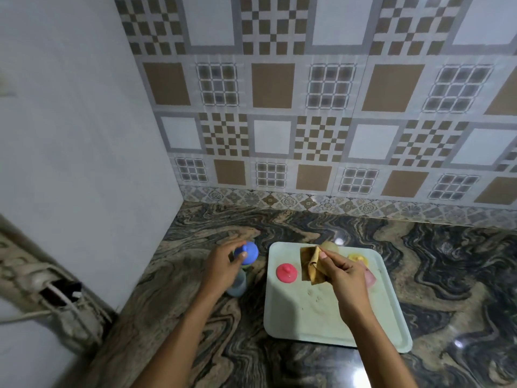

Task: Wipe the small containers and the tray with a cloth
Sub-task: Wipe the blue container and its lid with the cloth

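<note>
Tipping seems the risk for the blue-lidded container (pixel 246 254) — the left hand (pixel 223 266) curls round only its top — while the right hand (pixel 345 277) pinches the cloth (pixel 310 266) above the tray (pixel 302 320).

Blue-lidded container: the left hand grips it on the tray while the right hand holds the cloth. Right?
Not on the tray. The head view shows the left hand gripping the blue-lidded container beside the tray, over the countertop; the right hand does hold the cloth.
</note>
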